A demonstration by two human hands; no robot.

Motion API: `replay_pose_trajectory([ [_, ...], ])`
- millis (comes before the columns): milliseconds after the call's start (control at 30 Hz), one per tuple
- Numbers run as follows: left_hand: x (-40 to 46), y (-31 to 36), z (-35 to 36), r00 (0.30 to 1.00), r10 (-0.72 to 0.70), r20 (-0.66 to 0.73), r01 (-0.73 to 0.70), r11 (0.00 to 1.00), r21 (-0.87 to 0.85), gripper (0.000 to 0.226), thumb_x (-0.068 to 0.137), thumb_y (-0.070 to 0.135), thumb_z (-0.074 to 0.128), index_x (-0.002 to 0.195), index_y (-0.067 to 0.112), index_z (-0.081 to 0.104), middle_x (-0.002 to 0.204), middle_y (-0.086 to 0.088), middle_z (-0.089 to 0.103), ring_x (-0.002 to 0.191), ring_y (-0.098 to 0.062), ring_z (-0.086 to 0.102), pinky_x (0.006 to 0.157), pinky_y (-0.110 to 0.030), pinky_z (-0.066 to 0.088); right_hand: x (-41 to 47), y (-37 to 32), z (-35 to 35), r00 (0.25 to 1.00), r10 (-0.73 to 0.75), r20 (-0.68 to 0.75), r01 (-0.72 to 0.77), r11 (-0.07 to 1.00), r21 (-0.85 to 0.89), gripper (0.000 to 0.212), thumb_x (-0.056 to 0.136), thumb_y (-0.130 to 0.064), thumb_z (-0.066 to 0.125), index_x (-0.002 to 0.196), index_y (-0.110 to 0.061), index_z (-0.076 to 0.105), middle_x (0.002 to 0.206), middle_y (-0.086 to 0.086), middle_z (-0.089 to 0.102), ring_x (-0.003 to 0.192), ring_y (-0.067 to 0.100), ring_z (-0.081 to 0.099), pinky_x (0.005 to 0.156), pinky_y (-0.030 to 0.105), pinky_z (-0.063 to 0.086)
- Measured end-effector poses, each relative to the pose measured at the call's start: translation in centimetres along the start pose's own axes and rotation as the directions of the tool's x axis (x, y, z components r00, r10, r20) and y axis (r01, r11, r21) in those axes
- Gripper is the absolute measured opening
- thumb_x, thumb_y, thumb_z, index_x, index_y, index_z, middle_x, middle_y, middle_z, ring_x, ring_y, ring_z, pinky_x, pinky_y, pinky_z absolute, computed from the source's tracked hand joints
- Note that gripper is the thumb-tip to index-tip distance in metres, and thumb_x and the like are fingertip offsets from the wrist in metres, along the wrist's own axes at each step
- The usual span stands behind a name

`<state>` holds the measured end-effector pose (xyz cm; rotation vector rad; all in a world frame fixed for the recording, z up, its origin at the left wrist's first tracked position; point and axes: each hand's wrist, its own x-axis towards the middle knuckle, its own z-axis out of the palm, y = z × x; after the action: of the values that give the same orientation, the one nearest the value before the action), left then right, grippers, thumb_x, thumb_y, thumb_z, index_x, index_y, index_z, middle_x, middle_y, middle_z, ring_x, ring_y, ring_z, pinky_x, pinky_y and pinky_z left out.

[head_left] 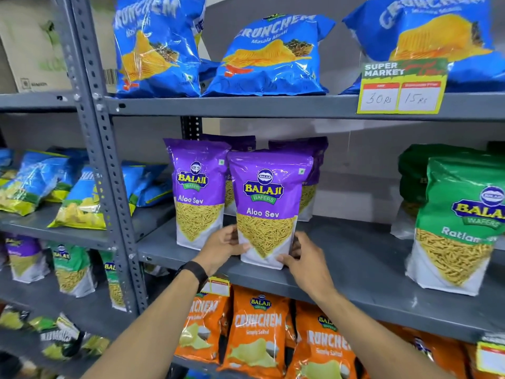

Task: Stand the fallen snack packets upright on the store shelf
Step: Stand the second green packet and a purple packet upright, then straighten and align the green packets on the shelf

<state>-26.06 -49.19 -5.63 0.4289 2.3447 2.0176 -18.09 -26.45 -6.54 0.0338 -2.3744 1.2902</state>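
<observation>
Both hands are on the front purple Aloo Sev packet (269, 206), down at its white base on the middle shelf (355, 258), near the front edge. The left hand (222, 246) cups the lower left corner, fingers wrapped round the side; the right hand (307, 259) presses the lower right corner, thumb across the front face. So each hand is grasping the packet, neither one clenched empty. The packet stands with its long axis vertical, top seal up, and it looks very slightly tipped toward its neighbour (198, 192), which stands upright just to its left and a little further back. More purple packets sit behind. The hands come from below and in front, so the packet lies straight ahead and above both wrists; the left hand seems a touch nearer the neighbour. My read: this is the settling step, squaring the base flat before letting go. The green packet (459, 225) stands well apart to the right
</observation>
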Motion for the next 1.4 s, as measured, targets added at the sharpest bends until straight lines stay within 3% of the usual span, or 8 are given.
replay_pose_trajectory([
  [133, -0.2, 0.3, 0.1, 1.0, 0.002, 0.007, -0.001, 0.999, -0.038, 0.052, 0.079, -0.004, 0.08, 0.123, 0.016, 0.061, 0.108, 0.004, 0.071, 0.101, -0.017, 0.064, 0.078, -0.015, 0.055, -0.1, -0.1, 0.0, 1.0, 0.002, -0.01, -0.002, 1.0, -0.004, 0.043, 0.08, -0.025, 0.084, 0.114, -0.034, 0.059, 0.102, -0.014, 0.074, 0.091, 0.003, 0.071, 0.08, 0.03, 0.061],
  [500, -0.8, 0.9, 0.4, 1.0, 0.005, 0.013, -0.005, 1.0, -0.014, 0.043, 0.082, -0.004, 0.078, 0.104, 0.03, 0.066, 0.101, 0.014, 0.074, 0.095, -0.008, 0.068, 0.076, -0.011, 0.055, -0.1, -0.4, -0.1, 1.0, 0.011, -0.003, -0.011, 1.0, -0.012, 0.047, 0.08, -0.027, 0.085, 0.118, -0.03, 0.059, 0.105, -0.012, 0.072, 0.092, 0.004, 0.07, 0.08, 0.03, 0.062],
  [667, -1.8, 2.5, 0.1, 0.999, -0.04, 0.022, 0.041, 0.998, -0.041, 0.051, 0.082, -0.015, 0.071, 0.127, 0.008, 0.065, 0.111, -0.002, 0.077, 0.109, -0.023, 0.071, 0.084, -0.021, 0.059, -0.4, -1.1, -1.3, 0.998, 0.046, 0.052, -0.049, 0.997, 0.054, 0.051, 0.081, -0.018, 0.084, 0.123, -0.025, 0.058, 0.103, -0.011, 0.069, 0.093, 0.008, 0.069, 0.07, 0.014, 0.051],
  [733, -2.7, 3.7, 0.2, 0.991, -0.071, -0.118, 0.059, 0.993, -0.103, 0.054, 0.084, -0.023, 0.059, 0.132, 0.003, 0.06, 0.116, -0.013, 0.071, 0.109, -0.031, 0.068, 0.084, -0.031, 0.06, -0.6, -1.1, -2.7, 0.995, 0.062, 0.072, -0.067, 0.996, 0.065, 0.062, 0.08, -0.023, 0.085, 0.134, -0.025, 0.055, 0.11, -0.008, 0.068, 0.098, 0.007, 0.067, 0.073, 0.015, 0.049],
  [867, -5.6, 5.5, 2.3, 0.851, 0.058, -0.522, -0.077, 0.997, -0.015, 0.026, 0.086, 0.002, 0.056, 0.089, 0.024, 0.069, 0.093, -0.008, 0.073, 0.093, -0.033, 0.072, 0.085, -0.05, 0.062, -2.2, -0.1, -7.3, 1.0, 0.026, 0.008, -0.026, 0.999, 0.033, 0.064, 0.082, -0.024, 0.082, 0.14, -0.029, 0.054, 0.113, -0.007, 0.066, 0.101, 0.006, 0.066, 0.079, 0.016, 0.049],
  [1067, -7.5, 7.8, 13.7, 0.957, 0.193, -0.216, -0.193, 0.981, 0.02, 0.022, 0.089, 0.005, 0.064, 0.082, 0.027, 0.068, 0.08, -0.006, 0.067, 0.072, -0.02, 0.066, 0.06, -0.032, 0.057, -5.2, 3.4, -15.9, 0.972, -0.027, -0.234, 0.02, 0.999, -0.034, 0.046, 0.084, -0.01, 0.077, 0.127, -0.023, 0.065, 0.099, -0.007, 0.069, 0.089, 0.008, 0.068, 0.084, 0.031, 0.058],
  [1267, -5.8, 8.9, 27.2, 0.972, 0.144, 0.185, -0.145, 0.989, -0.011, 0.025, 0.088, 0.004, 0.072, 0.107, 0.021, 0.07, 0.1, -0.007, 0.071, 0.091, -0.02, 0.066, 0.084, -0.032, 0.054, -7.3, 7.5, -25.4, 0.745, 0.026, -0.666, -0.052, 0.998, -0.019, 0.035, 0.08, 0.004, 0.06, 0.101, -0.023, 0.064, 0.089, 0.002, 0.069, 0.079, 0.024, 0.064, 0.076, 0.037, 0.055],
  [1400, -5.1, 10.1, 33.6, 0.951, 0.096, 0.292, -0.089, 0.995, -0.039, 0.073, 0.09, 0.012, 0.075, 0.152, 0.017, 0.037, 0.135, 0.0, 0.049, 0.125, -0.016, 0.053, 0.097, -0.027, 0.048, -5.6, 12.5, -30.1, 0.87, 0.183, -0.458, -0.197, 0.98, 0.018, 0.064, 0.073, -0.028, 0.075, 0.131, -0.02, 0.051, 0.12, 0.007, 0.064, 0.109, 0.027, 0.064, 0.091, 0.046, 0.056],
])
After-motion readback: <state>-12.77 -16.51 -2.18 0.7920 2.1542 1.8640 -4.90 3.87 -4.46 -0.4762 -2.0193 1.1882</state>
